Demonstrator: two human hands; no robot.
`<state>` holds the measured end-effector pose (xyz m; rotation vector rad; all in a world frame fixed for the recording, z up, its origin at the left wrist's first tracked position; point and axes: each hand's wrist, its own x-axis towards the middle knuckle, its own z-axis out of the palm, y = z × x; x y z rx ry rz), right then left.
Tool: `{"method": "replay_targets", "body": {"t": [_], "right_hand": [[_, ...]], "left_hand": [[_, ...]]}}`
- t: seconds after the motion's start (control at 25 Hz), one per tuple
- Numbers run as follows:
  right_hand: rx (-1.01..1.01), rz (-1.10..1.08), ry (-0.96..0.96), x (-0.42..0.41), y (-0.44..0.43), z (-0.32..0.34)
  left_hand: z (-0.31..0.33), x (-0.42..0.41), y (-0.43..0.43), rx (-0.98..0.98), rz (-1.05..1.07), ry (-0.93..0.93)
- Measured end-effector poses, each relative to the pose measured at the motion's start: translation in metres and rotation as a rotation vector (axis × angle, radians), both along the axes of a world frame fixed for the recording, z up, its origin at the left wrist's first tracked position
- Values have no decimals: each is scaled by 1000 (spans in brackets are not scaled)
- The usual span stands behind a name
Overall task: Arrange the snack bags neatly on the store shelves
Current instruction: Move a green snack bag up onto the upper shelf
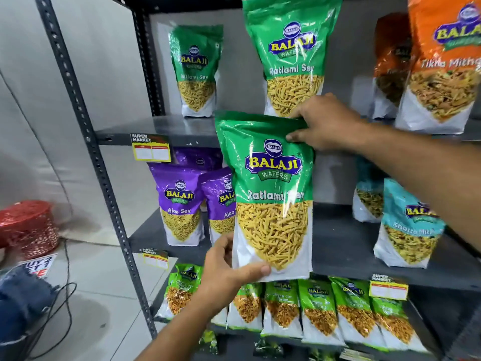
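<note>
A green Balaji Ratlami Sev bag (273, 196) is held upright in the air in front of the dark metal shelving unit (109, 178), gripped by both hands. The right hand (322, 123) pinches the bag's top right corner, thumb on the front of the foil and fingers folded over the top edge. The left hand (229, 272) clasps the lower left corner, thumb lying across the white bottom of the front and fingers wrapped behind the bag.

Just above the right hand, a second Ratlami Sev bag (291, 56) stands on the upper shelf (156, 128), its lower edge hidden behind the held bag and the knuckles. Farther to the left of that hand, deeper on the same shelf, stands a third Ratlami Sev bag (196, 71). To the right of the right hand, above the forearm, are orange Tikha Mitha bags (442, 66), one in front of another.

Directly above the left hand, on the middle shelf (343, 243), two purple Aloo Sev bags (179, 201) stand side by side, the right one partly covered by the held bag, with another purple bag behind them. Below the right forearm on the same shelf stand teal Khatta Mitha bags (408, 225).

Beneath the left hand, a row of smaller green Chana Dal bags (320, 311) leans along the lower shelf. Yellow supermarket price tags (151, 148) hang on the shelf edges. Far to the left of the left hand, a red basket (28, 227) sits on the floor.
</note>
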<state>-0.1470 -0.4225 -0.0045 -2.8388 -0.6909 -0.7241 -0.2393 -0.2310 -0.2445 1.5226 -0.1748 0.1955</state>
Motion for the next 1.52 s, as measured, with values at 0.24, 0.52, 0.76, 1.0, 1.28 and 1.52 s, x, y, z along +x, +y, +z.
{"method": "replay_targets", "body": {"t": [0.24,0.52,0.76,1.0,1.28,1.52], "right_hand": [[-13,37,-181,-23,30,97],[27,71,-294,0,75,174],[26,3,-375,61,126,201],[34,-89,-367,116,152,197],[86,-174,-407,148,165,179],[87,-93,-458,136,150,168]], "left_hand": [[71,7,21,-17,38,-207],[149,72,79,121,74,-334],[207,164,146,716,192,-332],[222,231,176,908,260,-251],[219,256,186,825,143,-177],[216,247,183,801,193,-184]]}}
